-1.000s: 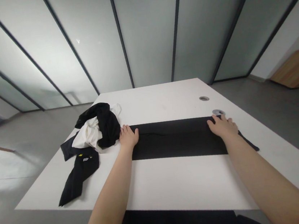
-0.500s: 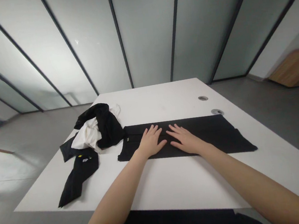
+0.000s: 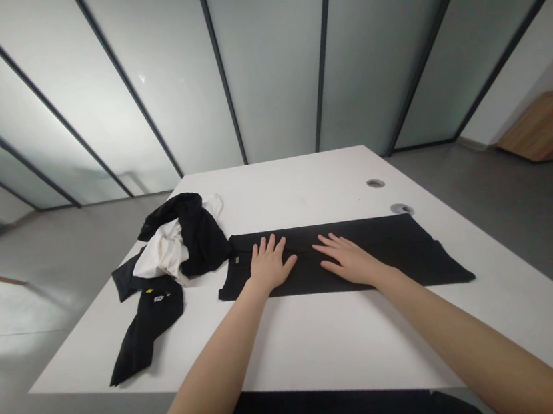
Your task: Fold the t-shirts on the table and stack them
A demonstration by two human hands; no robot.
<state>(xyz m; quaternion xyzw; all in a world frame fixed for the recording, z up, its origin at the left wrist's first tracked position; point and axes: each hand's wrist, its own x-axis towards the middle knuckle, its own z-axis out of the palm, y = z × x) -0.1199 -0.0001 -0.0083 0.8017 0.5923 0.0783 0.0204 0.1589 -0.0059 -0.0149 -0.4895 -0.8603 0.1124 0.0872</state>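
Note:
A black garment, folded into a long flat strip, lies across the white table in front of me. A small light label shows near its left end. My left hand rests flat on the left half of the cloth, fingers spread. Palm down on the middle of the garment is my right hand, its fingers stretched out toward the left. Neither hand grips anything. Whether the garment is trousers or a shirt I cannot tell.
Beside the garment's left end, a loose heap of black clothes is tangled with a white cloth. A black piece with a small print hangs toward the near edge of the table. Two round cable holes lie at the right.
My left hand has slid a little to the left over the cloth, widening the gap between my hands. My right hand has shifted slightly right. The garment stays in place.

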